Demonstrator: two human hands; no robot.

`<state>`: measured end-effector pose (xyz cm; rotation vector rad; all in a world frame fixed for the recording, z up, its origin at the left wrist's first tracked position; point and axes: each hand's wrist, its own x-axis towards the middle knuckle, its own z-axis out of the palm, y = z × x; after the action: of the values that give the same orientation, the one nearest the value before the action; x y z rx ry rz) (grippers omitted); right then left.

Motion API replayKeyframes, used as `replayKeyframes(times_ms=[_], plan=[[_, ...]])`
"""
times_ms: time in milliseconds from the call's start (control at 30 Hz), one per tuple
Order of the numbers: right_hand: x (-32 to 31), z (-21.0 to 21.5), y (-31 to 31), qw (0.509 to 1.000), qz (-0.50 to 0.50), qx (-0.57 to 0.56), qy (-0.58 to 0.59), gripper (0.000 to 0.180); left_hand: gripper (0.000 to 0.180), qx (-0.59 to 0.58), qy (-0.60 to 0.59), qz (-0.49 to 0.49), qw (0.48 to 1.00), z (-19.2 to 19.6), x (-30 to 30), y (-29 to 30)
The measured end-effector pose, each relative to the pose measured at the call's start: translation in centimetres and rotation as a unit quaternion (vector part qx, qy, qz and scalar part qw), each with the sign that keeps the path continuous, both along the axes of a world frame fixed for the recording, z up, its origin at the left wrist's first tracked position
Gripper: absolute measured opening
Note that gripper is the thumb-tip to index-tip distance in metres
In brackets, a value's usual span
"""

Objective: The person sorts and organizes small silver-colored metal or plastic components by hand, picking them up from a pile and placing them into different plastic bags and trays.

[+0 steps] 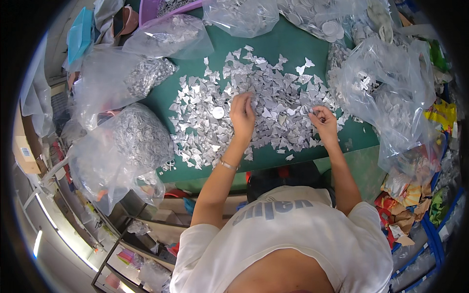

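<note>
A wide heap of small silver butterfly-shaped pieces covers the green table. My left hand rests on the heap near its middle, fingers bent onto the pieces. A round silver disc lies just left of it. My right hand is at the heap's right side, fingertips pinched on a small silver piece. A thin bracelet circles my left wrist.
Clear plastic bags of silver parts ring the table: two at the left, others at the top, a big one at the right. Colourful wrappers pile at the lower right. A metal rack stands below left.
</note>
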<state>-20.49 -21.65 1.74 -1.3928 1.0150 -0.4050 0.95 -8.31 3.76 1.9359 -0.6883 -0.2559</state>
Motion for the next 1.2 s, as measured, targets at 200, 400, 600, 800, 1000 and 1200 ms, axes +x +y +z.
replayKeyframes(times_ms=[200,400,600,800,1000,1200], plan=[[2.3,1.9,1.5,0.924,0.083,-0.275,0.251,0.037,0.022,-0.196,0.542,0.071,0.814,0.2,-2.6,4.9],[1.9,1.1,2.6,0.962,0.041,-0.222,0.151,0.024,0.022,-0.242,0.668,0.059,0.701,1.5,-2.9,6.8],[1.3,0.7,2.5,0.997,0.051,-0.028,0.046,0.010,0.030,-0.178,0.670,0.040,0.720,1.4,-3.8,7.3],[0.1,13.2,0.2,0.964,0.023,-0.254,0.080,0.007,0.039,-0.115,0.656,0.019,0.746,1.4,-4.4,8.1],[-7.5,28.2,-10.2,0.872,-0.177,-0.444,0.106,0.013,0.036,-0.066,0.622,0.088,0.775,2.0,-5.1,8.5],[-14.4,23.4,-28.5,0.831,-0.135,-0.460,0.281,0.027,0.036,-0.071,0.617,0.115,0.775,-0.7,-6.6,9.1]])
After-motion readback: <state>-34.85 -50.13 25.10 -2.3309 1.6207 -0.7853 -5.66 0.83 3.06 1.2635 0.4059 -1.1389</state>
